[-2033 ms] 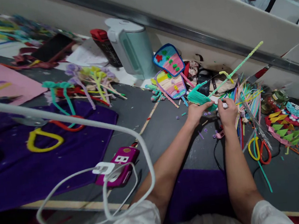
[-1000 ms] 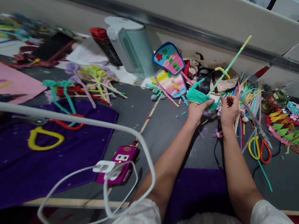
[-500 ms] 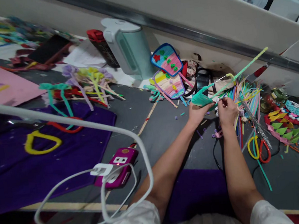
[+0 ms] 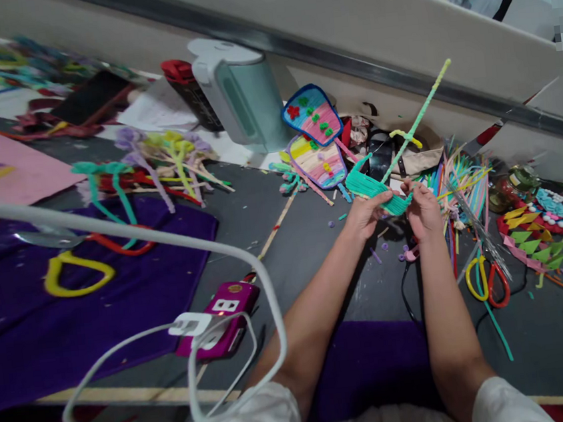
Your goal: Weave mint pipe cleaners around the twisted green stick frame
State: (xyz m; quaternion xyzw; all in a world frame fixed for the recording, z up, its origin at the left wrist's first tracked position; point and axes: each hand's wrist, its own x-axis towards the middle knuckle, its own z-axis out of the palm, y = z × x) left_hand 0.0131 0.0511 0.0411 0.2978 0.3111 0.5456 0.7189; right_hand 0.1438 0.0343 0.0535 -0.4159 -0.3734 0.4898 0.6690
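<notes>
With the left hand clamped on the teal coil and the right hand pinching its near end just beside, the long green stem sticking up beyond both could likely whip loose or unwind if either grip slackens.

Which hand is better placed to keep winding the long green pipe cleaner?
Probably the right hand: its fingers pinch the long green pipe cleaner at its base, beside the teal bundle. The left hand is busy gripping that bundle, so it serves better as the steadying hand.
</notes>
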